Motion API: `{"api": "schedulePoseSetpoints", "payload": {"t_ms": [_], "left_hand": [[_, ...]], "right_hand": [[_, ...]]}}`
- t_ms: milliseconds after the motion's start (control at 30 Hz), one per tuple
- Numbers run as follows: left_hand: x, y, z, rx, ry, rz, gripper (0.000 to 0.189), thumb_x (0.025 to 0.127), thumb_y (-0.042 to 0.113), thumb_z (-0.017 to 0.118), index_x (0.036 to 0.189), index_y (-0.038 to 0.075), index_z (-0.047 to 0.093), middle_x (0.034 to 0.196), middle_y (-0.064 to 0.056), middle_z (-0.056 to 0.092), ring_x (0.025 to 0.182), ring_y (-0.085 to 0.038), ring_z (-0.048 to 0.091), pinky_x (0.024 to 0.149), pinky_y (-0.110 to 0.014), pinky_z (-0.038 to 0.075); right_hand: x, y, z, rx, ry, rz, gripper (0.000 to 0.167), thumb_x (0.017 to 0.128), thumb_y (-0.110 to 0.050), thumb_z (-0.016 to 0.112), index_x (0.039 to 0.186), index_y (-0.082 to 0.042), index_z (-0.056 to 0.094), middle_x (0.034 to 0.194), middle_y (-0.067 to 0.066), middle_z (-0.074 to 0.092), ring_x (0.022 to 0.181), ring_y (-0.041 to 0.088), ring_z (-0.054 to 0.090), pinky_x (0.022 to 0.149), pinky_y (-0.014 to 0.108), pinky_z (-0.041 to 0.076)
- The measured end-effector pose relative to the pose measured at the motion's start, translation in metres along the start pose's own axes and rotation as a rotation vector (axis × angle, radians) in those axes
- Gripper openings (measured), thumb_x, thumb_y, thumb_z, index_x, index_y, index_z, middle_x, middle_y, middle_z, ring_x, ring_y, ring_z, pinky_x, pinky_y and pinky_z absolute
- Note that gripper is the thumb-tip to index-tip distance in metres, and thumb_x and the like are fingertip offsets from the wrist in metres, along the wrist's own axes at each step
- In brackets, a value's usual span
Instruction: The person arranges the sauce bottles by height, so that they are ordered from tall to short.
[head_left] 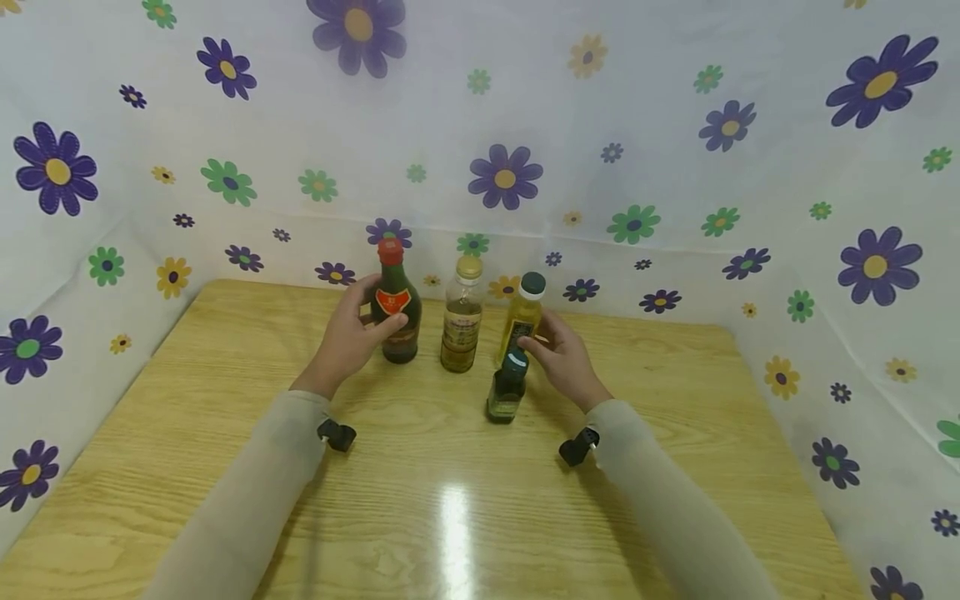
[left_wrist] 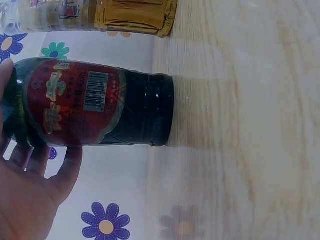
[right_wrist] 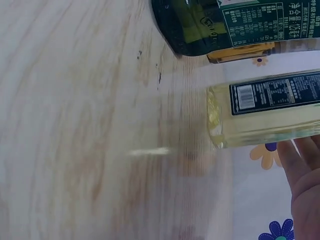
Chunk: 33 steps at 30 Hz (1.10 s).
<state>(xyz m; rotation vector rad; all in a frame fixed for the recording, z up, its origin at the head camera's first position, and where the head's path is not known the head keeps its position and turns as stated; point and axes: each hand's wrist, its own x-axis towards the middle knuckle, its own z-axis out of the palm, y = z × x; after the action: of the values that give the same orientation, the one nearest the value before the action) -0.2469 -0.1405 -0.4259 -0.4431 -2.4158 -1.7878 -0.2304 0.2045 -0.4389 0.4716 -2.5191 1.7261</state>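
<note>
My left hand [head_left: 347,340] grips a dark green glass bottle [head_left: 397,283] with a red cap and a red label. Its thumb lies across the front of the bottle in the head view. In the left wrist view the bottle's [left_wrist: 75,102] back label carries a barcode, and its base is right at the tabletop. My right hand [head_left: 567,360] holds a clear bottle of yellow oil [head_left: 523,313] with a dark green cap, fingers behind and thumb in front. A dark label with a barcode shows on this oil bottle [right_wrist: 265,107] in the right wrist view.
Between the two held bottles stands a clear bottle [head_left: 461,333] with a yellow cap and amber liquid. A small dark green bottle [head_left: 506,396] stands in front of the oil bottle, overlapping it. A flowered white cloth [head_left: 442,125] hangs behind the wooden table [head_left: 390,500].
</note>
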Motion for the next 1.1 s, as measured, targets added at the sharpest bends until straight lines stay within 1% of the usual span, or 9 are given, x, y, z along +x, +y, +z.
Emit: {"api": "schedulePoseSetpoints", "payload": {"t_ms": [67, 133, 233, 333, 433, 567, 667, 800, 1100], "left_hand": [[-0.003, 0.007, 0.001, -0.008, -0.002, 0.001, 0.069, 0.099, 0.016, 0.072, 0.157, 0.004, 0.036, 0.151, -0.021, 0.044, 0.14, -0.039, 0.045, 0.113, -0.063, 0.04], [-0.005, 0.013, 0.001, -0.01, -0.003, 0.006, 0.069, 0.099, 0.016, 0.072, 0.157, 0.003, 0.036, 0.151, -0.021, 0.044, 0.14, -0.038, 0.044, 0.114, -0.063, 0.039], [-0.005, 0.015, 0.002, -0.012, 0.001, 0.019, 0.07, 0.099, 0.015, 0.072, 0.159, 0.005, 0.035, 0.152, -0.02, 0.044, 0.141, -0.038, 0.044, 0.113, -0.064, 0.039], [-0.005, 0.015, 0.003, 0.006, -0.001, 0.044, 0.071, 0.1, 0.015, 0.071, 0.16, 0.007, 0.034, 0.152, -0.02, 0.044, 0.142, -0.039, 0.043, 0.112, -0.067, 0.039], [-0.005, 0.014, 0.003, 0.014, -0.006, 0.054, 0.07, 0.1, 0.015, 0.071, 0.16, 0.009, 0.036, 0.152, -0.021, 0.043, 0.143, -0.039, 0.041, 0.111, -0.069, 0.039], [-0.006, 0.013, 0.002, 0.015, 0.003, 0.03, 0.068, 0.1, 0.017, 0.071, 0.159, 0.009, 0.038, 0.152, -0.019, 0.043, 0.142, -0.038, 0.042, 0.111, -0.068, 0.039], [-0.006, 0.012, 0.001, 0.016, 0.009, 0.018, 0.067, 0.1, 0.018, 0.071, 0.159, 0.01, 0.038, 0.153, -0.018, 0.043, 0.141, -0.038, 0.042, 0.112, -0.067, 0.039], [-0.006, 0.013, 0.001, 0.016, 0.008, 0.023, 0.067, 0.1, 0.018, 0.071, 0.159, 0.01, 0.039, 0.152, -0.018, 0.043, 0.141, -0.038, 0.043, 0.111, -0.067, 0.04], [-0.008, 0.014, 0.003, 0.012, 0.01, 0.022, 0.066, 0.1, 0.019, 0.071, 0.158, 0.011, 0.04, 0.152, -0.017, 0.044, 0.142, -0.037, 0.042, 0.112, -0.066, 0.04]], "right_hand": [[0.004, 0.011, 0.0, 0.007, -0.013, 0.012, 0.054, 0.102, -0.006, 0.063, 0.153, -0.004, 0.046, 0.146, 0.021, 0.056, 0.136, 0.037, 0.054, 0.113, 0.049, 0.046], [0.005, 0.015, -0.001, 0.006, -0.024, 0.014, 0.054, 0.103, -0.009, 0.063, 0.154, -0.007, 0.045, 0.146, 0.018, 0.057, 0.136, 0.035, 0.054, 0.113, 0.049, 0.046], [0.005, 0.016, -0.001, 0.004, -0.034, 0.008, 0.054, 0.104, -0.012, 0.063, 0.155, -0.009, 0.044, 0.147, 0.016, 0.057, 0.137, 0.034, 0.054, 0.114, 0.05, 0.045], [0.005, 0.02, -0.001, 0.023, -0.044, 0.001, 0.054, 0.105, -0.013, 0.062, 0.155, -0.009, 0.044, 0.147, 0.017, 0.056, 0.137, 0.035, 0.053, 0.115, 0.052, 0.043], [0.006, 0.023, 0.0, 0.042, -0.047, 0.004, 0.052, 0.105, -0.015, 0.062, 0.154, -0.01, 0.045, 0.146, 0.016, 0.056, 0.137, 0.035, 0.053, 0.115, 0.053, 0.042], [0.005, 0.021, 0.002, 0.051, -0.041, 0.012, 0.052, 0.104, -0.016, 0.062, 0.154, -0.01, 0.046, 0.144, 0.015, 0.057, 0.136, 0.033, 0.054, 0.115, 0.052, 0.043], [0.005, 0.02, 0.003, 0.061, -0.036, 0.012, 0.052, 0.104, -0.014, 0.063, 0.153, -0.009, 0.046, 0.143, 0.017, 0.057, 0.135, 0.035, 0.054, 0.115, 0.052, 0.043], [0.005, 0.02, 0.005, 0.068, -0.041, 0.021, 0.052, 0.104, -0.013, 0.063, 0.153, -0.008, 0.045, 0.144, 0.019, 0.057, 0.137, 0.036, 0.053, 0.116, 0.052, 0.042], [0.004, 0.015, 0.007, 0.066, -0.049, 0.037, 0.053, 0.104, -0.015, 0.063, 0.154, -0.012, 0.045, 0.147, 0.015, 0.056, 0.138, 0.033, 0.052, 0.116, 0.052, 0.042]]}}
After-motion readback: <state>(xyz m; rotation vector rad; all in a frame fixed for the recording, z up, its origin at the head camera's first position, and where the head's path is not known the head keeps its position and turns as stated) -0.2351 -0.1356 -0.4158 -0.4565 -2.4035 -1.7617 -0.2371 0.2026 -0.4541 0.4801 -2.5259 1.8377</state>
